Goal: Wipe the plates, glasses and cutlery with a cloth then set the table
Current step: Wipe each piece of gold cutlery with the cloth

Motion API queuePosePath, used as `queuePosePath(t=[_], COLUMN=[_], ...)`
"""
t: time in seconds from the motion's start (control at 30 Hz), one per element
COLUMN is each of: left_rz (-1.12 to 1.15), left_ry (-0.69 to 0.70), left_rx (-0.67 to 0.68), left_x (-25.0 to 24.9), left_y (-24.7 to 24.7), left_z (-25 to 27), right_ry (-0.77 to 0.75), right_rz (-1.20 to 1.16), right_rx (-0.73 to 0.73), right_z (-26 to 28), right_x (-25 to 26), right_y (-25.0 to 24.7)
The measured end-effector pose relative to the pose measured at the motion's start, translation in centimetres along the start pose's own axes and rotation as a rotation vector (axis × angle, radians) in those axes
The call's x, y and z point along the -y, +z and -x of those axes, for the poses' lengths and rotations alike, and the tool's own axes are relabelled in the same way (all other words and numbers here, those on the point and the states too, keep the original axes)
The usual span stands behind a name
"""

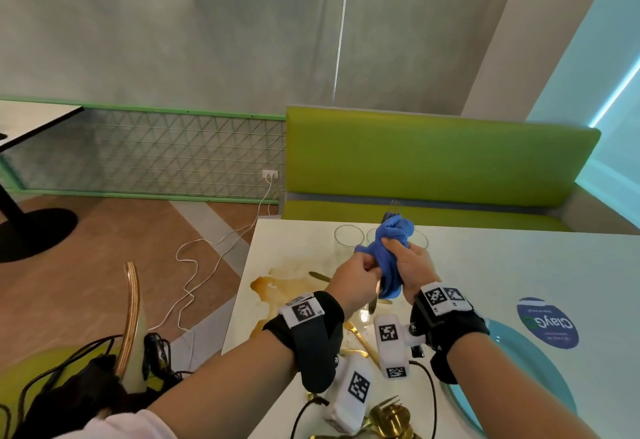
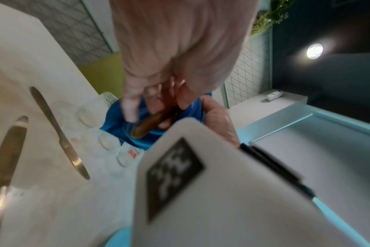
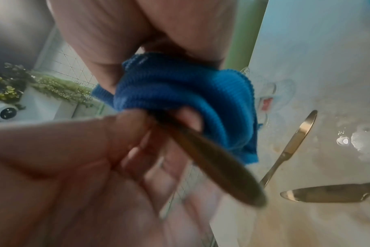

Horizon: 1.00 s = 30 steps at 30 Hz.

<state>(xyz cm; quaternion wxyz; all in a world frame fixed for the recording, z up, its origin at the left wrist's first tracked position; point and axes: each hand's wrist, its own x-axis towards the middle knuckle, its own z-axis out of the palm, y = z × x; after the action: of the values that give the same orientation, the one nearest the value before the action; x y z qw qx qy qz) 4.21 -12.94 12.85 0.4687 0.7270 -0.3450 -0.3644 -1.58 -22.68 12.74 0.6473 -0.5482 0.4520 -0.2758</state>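
Note:
Both hands are raised over the white table (image 1: 502,265). My right hand (image 1: 403,253) grips a bunched blue cloth (image 1: 393,241), which is wrapped round the upper end of a gold cutlery piece (image 3: 220,163). My left hand (image 1: 363,270) pinches that piece's handle (image 2: 147,126) just below the cloth, and its lower tip hangs free (image 1: 373,303). The wrapped end is hidden, so I cannot tell which kind of cutlery it is. Clear glasses (image 1: 348,241) stand behind the hands. A light blue plate (image 1: 526,366) lies at the right. Two gold knives (image 3: 291,142) (image 3: 327,194) lie on the table.
A brown liquid stain (image 1: 273,282) spreads over the table's left part. More gold cutlery (image 1: 389,414) lies at the near edge, with a fork (image 1: 360,334) under my wrists. A green bench (image 1: 433,161) runs behind the table. A chair (image 1: 131,317) and cables (image 1: 194,275) are at the left.

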Motion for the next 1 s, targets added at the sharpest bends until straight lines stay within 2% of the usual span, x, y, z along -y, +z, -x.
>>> queuePosePath(t=[0.13, 0.23, 0.33, 0.43, 0.57, 0.6, 0.73, 1.0], left_rz=[-0.030, 0.021, 0.033, 0.077, 0.036, 0.034, 0.122, 0.449], left_ry=[-0.065, -0.067, -0.063, -0.076, -0.077, -0.093, -0.097, -0.358], left_rx=[0.055, 0.035, -0.011, 0.010, 0.178, 0.173, -0.061, 0.041], left_x=[1.2, 1.5, 1.3, 1.4, 2.0, 2.2, 1.9, 1.7], left_y=[1.4, 2.4, 3.3, 4.3, 4.1, 3.7, 2.1, 2.7], left_z=[0.8, 1.2, 0.7, 0.8, 0.6, 0.2, -0.9, -1.3], right_ry=[-0.006, -0.014, -0.045, -0.070, -0.037, -0.025, 0.023, 0.028], right_rz=[-0.113, -0.115, 0.082, 0.312, 0.366, 0.355, 0.297, 0.253], right_rx=[-0.068, -0.030, 0.092, 0.151, 0.140, 0.126, 0.138, 0.234], right_z=[-0.5, 0.0, 0.5, 0.6, 0.4, 0.5, 1.3, 1.9], right_x=[0.3, 0.2, -0.9, -2.2, -3.2, -3.5, -4.4, -5.2], right_y=[-1.6, -2.3, -2.8, -3.6, -5.5, -6.0, -6.4, -6.0])
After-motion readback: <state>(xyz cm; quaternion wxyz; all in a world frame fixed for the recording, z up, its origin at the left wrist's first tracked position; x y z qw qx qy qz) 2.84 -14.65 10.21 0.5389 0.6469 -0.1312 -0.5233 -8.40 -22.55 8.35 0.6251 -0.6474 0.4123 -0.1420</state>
